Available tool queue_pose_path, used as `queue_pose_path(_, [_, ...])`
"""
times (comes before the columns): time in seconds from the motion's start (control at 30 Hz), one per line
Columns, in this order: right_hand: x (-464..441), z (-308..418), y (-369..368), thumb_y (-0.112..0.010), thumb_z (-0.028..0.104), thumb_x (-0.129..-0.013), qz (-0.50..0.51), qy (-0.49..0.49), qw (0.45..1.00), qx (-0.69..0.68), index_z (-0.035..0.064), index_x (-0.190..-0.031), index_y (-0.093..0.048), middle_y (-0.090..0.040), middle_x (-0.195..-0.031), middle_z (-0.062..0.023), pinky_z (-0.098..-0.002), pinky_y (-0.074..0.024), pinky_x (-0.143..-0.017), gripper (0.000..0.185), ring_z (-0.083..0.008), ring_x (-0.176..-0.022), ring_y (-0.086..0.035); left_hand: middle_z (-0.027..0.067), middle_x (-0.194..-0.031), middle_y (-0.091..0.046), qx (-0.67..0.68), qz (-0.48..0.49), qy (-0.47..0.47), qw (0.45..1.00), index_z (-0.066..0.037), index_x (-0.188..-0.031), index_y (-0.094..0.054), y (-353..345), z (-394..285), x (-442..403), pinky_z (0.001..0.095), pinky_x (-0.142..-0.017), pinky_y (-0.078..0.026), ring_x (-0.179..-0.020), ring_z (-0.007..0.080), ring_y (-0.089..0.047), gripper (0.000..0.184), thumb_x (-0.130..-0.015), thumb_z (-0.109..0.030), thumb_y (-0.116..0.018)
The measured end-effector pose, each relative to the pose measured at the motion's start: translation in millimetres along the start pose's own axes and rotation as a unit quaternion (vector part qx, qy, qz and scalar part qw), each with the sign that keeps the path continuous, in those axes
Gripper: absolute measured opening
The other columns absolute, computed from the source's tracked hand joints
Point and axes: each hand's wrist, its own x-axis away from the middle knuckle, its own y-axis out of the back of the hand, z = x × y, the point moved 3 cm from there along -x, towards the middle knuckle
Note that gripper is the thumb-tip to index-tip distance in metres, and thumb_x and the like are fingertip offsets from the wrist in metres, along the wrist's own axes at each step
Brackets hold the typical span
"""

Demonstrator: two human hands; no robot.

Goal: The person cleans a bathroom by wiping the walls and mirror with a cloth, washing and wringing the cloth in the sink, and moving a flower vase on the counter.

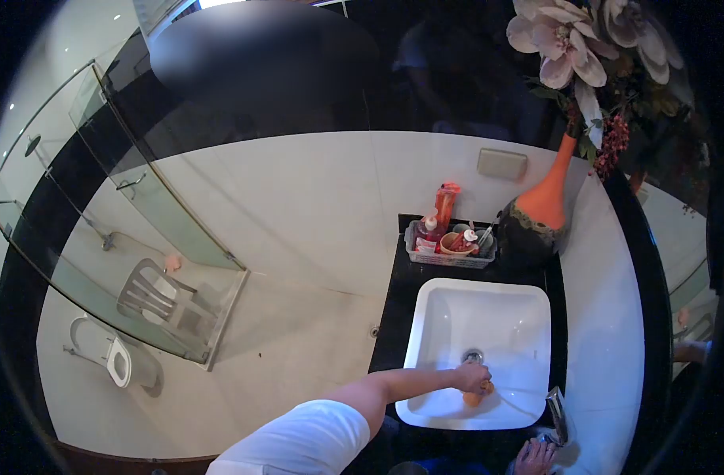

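Note:
My left hand (pixel 472 378) reaches down into the white washbasin (pixel 437 317), just beside the drain (pixel 474 356). Its fingers are closed around a small orange object (pixel 473 398), which is partly hidden by the hand; its exact kind is too small to make out. A faint pale streak, perhaps water, runs toward it from the chrome tap (pixel 558 416). By the base of the tap, my right hand (pixel 535 457) lies with fingers extended, holding nothing that I can see. Its wrist is cut off by the lower part of the view.
A plastic basket (pixel 449 259) of bottles and toiletries stands behind the basin on the black counter (pixel 394 313). Beside it is an orange-and-black vase (pixel 543 194) with flowers. To the left are a glass shower screen (pixel 160 214), a plastic chair (pixel 152 289) and a toilet (pixel 128 364).

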Motion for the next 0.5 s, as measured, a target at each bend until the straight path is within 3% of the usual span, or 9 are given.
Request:
queue_pose_path(0.13, [1,-8,-6,-0.061,0.030,-0.078,-0.066,0.008,0.997,0.038,0.0124,-0.080,-0.064,-0.062,-0.090,-0.0062,-0.0516,-0.0354,-0.091,0.018,-0.0268,-0.095,-0.054,0.0141,-0.090,-0.059,-0.001,0.005,0.006,1.000,-0.008,-0.085,-0.062,-2,2,-2,0.0474,-0.076,-0.045,-0.091,0.0317,-0.058,0.038,-0.068,-0.042,-0.064])
queue_pose_path(0.3, [3,-26,-16,-0.060,0.028,-0.078,-0.075,-0.014,0.996,0.043,0.0114,-0.083,-0.063,-0.062,-0.092,-0.0069,-0.0489,-0.0383,-0.087,0.017,-0.0273,-0.091,-0.055,0.0144,-0.091,-0.059,0.021,0.021,-0.006,1.000,-0.006,-0.086,-0.062,-5,2,-4,0.0465,-0.077,-0.045,-0.090,0.0322,-0.057,0.038,-0.070,-0.041,-0.063])
queue_pose_path(0.5, [1,-5,-18,-0.059,0.025,-0.079,-0.083,0.043,0.995,-0.042,0.0102,-0.087,-0.062,-0.061,-0.094,-0.0078,-0.0457,-0.0417,-0.082,0.017,-0.0279,-0.087,-0.056,0.0198,-0.089,-0.058,0.056,-0.031,-0.011,0.998,0.000,-0.083,-0.059,9,1,-7,0.0443,-0.076,-0.045,-0.088,0.0346,-0.057,0.043,-0.075,-0.042,-0.059])
